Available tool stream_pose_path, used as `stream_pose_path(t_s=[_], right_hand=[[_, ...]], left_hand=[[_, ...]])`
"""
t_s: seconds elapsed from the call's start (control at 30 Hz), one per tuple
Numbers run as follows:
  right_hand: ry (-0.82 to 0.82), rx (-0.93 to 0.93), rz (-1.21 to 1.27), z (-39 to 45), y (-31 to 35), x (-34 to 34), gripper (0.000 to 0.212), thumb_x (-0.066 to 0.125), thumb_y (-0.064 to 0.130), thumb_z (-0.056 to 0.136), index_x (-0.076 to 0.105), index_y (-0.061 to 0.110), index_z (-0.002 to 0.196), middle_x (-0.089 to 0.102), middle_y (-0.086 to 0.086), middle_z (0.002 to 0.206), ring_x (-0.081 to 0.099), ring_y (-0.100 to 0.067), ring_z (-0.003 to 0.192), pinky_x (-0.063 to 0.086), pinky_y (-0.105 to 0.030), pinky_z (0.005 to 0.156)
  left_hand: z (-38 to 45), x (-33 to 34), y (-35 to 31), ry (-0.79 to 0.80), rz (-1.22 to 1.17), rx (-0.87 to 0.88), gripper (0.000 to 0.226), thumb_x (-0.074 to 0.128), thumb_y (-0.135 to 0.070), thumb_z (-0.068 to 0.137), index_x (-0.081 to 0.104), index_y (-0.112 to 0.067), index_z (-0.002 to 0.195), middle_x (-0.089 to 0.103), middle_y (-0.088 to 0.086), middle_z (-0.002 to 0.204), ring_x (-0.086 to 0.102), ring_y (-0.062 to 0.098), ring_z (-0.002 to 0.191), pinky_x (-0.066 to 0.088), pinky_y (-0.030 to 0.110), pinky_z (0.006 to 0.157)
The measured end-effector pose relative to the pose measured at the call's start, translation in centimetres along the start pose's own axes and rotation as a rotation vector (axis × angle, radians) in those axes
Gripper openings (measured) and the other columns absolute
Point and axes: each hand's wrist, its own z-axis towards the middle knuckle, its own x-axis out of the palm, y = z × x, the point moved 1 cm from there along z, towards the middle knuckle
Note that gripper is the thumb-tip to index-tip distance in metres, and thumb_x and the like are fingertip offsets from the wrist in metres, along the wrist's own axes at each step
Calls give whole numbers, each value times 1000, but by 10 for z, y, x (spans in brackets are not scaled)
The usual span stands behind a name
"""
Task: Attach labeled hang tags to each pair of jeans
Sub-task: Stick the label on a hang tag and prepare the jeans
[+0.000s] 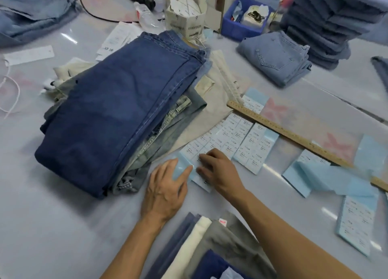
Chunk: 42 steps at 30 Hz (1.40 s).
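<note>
Your left hand point(165, 191) is lying flat, fingers relaxed, pressing on the pale blue backing of a label sheet point(184, 169) on the table point(63, 226). Your right hand point(218, 169) is curling its fingertips onto the same sheet, seemingly pinching at a label, though blur is hiding the exact grip. More label sheets point(241, 140) are lying just beyond, beside a wooden ruler point(294, 135). The folded jeans point(117, 108) are sitting stacked just left of your hands.
</note>
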Motion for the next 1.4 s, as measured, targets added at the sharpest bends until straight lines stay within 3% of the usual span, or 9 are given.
stream_pose_path(t_s=[0.13,0.37,0.7,0.87,1.0,1.07,1.17,1.3,1.4], right_hand=[[5,-90,-16,1,-8,-2,33,76,31,88,70,8,111,58,-3,103,52,-18,91,48,-34,76],[-40,-313,-167,-4,-3,0,21,68,22,95,71,4,106,64,-10,100,59,-26,87,53,-39,71],[-16,-241,-53,6,-1,-6,6,69,10,91,74,8,94,66,-3,92,61,-18,77,51,-28,67],[-234,44,118,11,-6,-15,6,68,10,92,70,13,87,63,1,85,57,-10,72,47,-22,66],[-577,534,644,6,-15,-50,14,68,15,92,71,22,80,69,8,75,60,-11,71,49,-22,65],[-674,578,784,-9,-11,-70,18,68,15,92,73,25,78,70,10,70,61,-9,70,51,-18,61],[-657,511,769,-48,12,-91,18,69,17,94,74,28,80,72,11,78,63,-4,70,52,-22,64],[-666,434,700,-110,41,-107,17,70,16,93,74,31,84,72,9,83,64,-13,78,51,-19,62],[-758,208,432,-157,62,-124,20,74,9,89,72,28,85,67,9,82,61,-15,72,48,-20,62]], left_hand=[[1,-2,-4,4,-6,7,42,50,-28,95,63,-25,135,51,11,147,47,30,138,35,53,112],[0,3,-5,-16,-59,51,40,52,-25,97,66,-15,133,54,3,150,45,24,143,31,55,117],[-2,5,-4,-1,-28,49,43,52,-26,96,61,-18,137,51,3,152,43,25,144,31,53,118],[-1,5,-2,8,-56,23,51,48,-28,96,47,-20,146,49,-1,153,40,20,145,27,45,121],[0,5,-1,9,-76,32,47,45,-30,98,51,-21,144,50,-2,153,41,20,145,31,47,120],[-1,7,-1,-10,-102,36,46,43,-29,101,54,-19,144,50,0,154,38,18,147,29,49,121],[0,3,-4,-67,-145,50,46,40,-28,103,58,-13,143,46,3,155,38,19,148,25,48,122],[-6,-26,-16,-241,-202,137,37,46,-15,100,71,-6,125,63,10,139,59,28,130,41,53,113],[-9,-78,-50,-229,-580,-170,25,52,-30,96,76,-28,102,75,-4,80,71,16,73,58,38,71]])
